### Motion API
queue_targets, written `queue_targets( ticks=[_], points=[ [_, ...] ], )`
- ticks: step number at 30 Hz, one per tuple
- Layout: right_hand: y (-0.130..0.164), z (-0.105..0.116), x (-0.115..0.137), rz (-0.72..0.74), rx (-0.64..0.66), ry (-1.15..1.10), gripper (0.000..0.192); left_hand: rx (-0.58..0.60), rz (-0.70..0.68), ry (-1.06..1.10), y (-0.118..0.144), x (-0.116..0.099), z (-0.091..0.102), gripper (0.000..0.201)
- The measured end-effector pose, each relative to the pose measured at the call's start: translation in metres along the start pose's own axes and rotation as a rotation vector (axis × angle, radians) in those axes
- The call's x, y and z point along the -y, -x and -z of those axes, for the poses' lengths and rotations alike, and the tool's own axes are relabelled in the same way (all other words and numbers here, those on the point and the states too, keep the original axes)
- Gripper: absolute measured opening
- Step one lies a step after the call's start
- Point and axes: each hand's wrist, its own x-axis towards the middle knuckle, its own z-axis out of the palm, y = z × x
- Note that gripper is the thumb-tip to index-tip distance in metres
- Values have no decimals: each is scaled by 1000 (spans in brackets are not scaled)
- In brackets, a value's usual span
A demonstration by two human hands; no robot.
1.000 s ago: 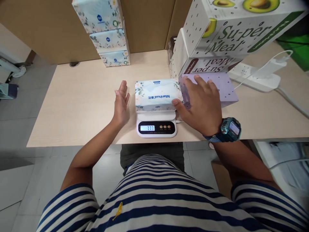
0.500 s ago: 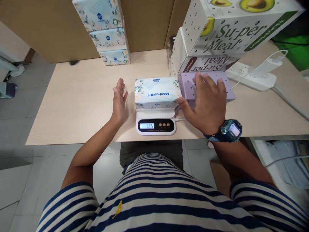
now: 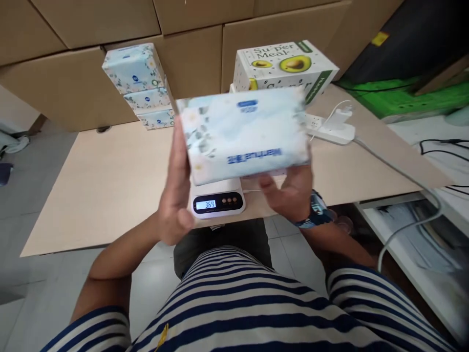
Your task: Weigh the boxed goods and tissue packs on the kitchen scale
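Note:
Between my two hands a light blue floral tissue pack [image 3: 242,132] is held up above the desk, its printed lettering upside down to me and slightly blurred. My left hand [image 3: 178,190] presses against the pack's left end. On the right end, my right hand [image 3: 293,188] grips the lower corner, its thumb toward the near side and its other fingers hidden behind the pack. Below it sits a white digital scale [image 3: 219,201], its display lit and reading about 364. A sliver of the purple box [image 3: 276,172] shows under the pack.
Three similar packs [image 3: 141,88] stand stacked at the back left. Behind the held pack is a white avocado-print box [image 3: 282,63]. To its right lie a power strip [image 3: 335,131] and its cable. Cardboard boxes [image 3: 190,58] line the desk's back.
Both hands have closed on the tissue pack and lifted it off the scale toward me. My right hand has left the purple box. The reading went from 365 to 364, and the view has shifted.

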Motion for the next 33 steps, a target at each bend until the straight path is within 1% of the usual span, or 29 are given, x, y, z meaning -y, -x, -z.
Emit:
queue_targets(
  ticks=[1, 2, 3, 5, 7, 9, 11, 13, 15, 17, 18, 19, 20, 22, 23, 24, 25, 26, 27, 28, 29, 30, 31, 32, 33],
  points=[
    [-2, 10, -7, -35, -81, 11, 91, 34, 0, 2, -11, 1, -8, 90],
    [-4, 19, -17, -70, -146, 29, 91, 63, 26, 19, -22, 7, -17, 91],
    [-4, 26, -28, -104, -189, 51, 92, 101, 84, 51, -31, 17, -25, 93],
    [0, 34, -56, -177, -207, 84, 90, 189, 243, 144, -46, 43, -39, 96],
    [6, 37, -84, -259, -183, 63, 83, 262, 372, 191, -55, 68, -45, 95],
    [13, 37, -106, -323, -139, 28, 78, 307, 419, 162, -61, 82, -46, 92],
    [19, 36, -118, -347, -90, 25, 71, 325, 404, 104, -62, 86, -43, 88],
    [23, 35, -120, -334, -72, 64, 70, 331, 393, 54, -60, 84, -37, 84],
    [26, 33, -116, -271, -115, 144, 76, 318, 398, -10, -54, 81, -26, 84],
    [29, 29, -105, -141, -207, 248, 82, 266, 425, -76, -44, 85, -9, 86],
    [30, 27, -97, -52, -251, 289, 85, 215, 443, -104, -37, 89, 2, 87],
    [30, 26, -87, 52, -277, 313, 88, 140, 459, -133, -29, 95, 15, 88],
    [28, 24, -76, 161, -273, 316, 90, 32, 477, -161, -21, 103, 29, 90],
    [14, 24, -48, 360, -192, 277, 90, -233, 513, -217, -7, 120, 60, 92],
    [1, 24, -32, 433, -130, 240, 87, -365, 531, -242, -2, 128, 77, 93],
    [-17, 23, -14, 480, -69, 192, 83, -482, 551, -263, 0, 135, 95, 92],
    [-40, 19, 4, 495, -24, 128, 79, -575, 569, -280, -1, 141, 115, 89],
    [-67, 12, 20, 469, 37, 51, 76, -645, 580, -294, -5, 145, 134, 85],
    [-96, 0, 35, 443, 94, -55, 73, -699, 582, -306, -12, 147, 154, 78],
    [-126, -18, 47, 372, 156, -178, 72, -750, 569, -315, -23, 148, 174, 70],
    [-156, -42, 55, 259, 212, -271, 73, -801, 545, -324, -38, 148, 193, 61],
    [-184, -70, 59, 153, 209, -311, 73, -836, 507, -327, -54, 147, 211, 52],
    [-208, -101, 60, 32, 169, -320, 71, -859, 462, -323, -71, 145, 227, 46],
    [-229, -134, 59, -121, 106, -299, 71, -870, 411, -317, -88, 142, 239, 42],
    [-246, -165, 58, -238, 43, -249, 76, -856, 358, -306, -104, 139, 249, 39]
  ],
)
